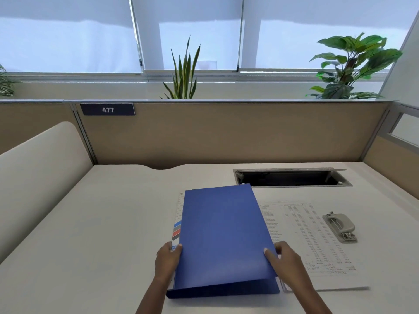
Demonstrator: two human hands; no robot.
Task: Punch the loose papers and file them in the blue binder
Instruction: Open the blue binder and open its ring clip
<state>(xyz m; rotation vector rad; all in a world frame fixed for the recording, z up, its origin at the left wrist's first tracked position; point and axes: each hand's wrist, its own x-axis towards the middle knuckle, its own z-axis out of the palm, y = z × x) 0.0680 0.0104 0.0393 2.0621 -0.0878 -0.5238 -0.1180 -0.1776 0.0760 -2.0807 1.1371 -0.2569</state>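
Note:
The blue binder (223, 239) lies closed on the desk in front of me, its spine label facing left. My left hand (167, 260) grips its left edge near the spine, thumb on the cover. My right hand (286, 261) holds the right edge, thumb on top and fingers curled underneath. To the right of the binder lie the loose papers (317, 241), printed with columns of figures, partly tucked under the binder. A grey hole punch (340, 226) stands on the desk beyond the right edge of the papers.
The beige desk (102, 223) is enclosed by partition walls at the back and both sides. An open cable hatch (292, 177) is set into the desk behind the binder. Potted plants (183, 73) stand on the ledge beyond the partition.

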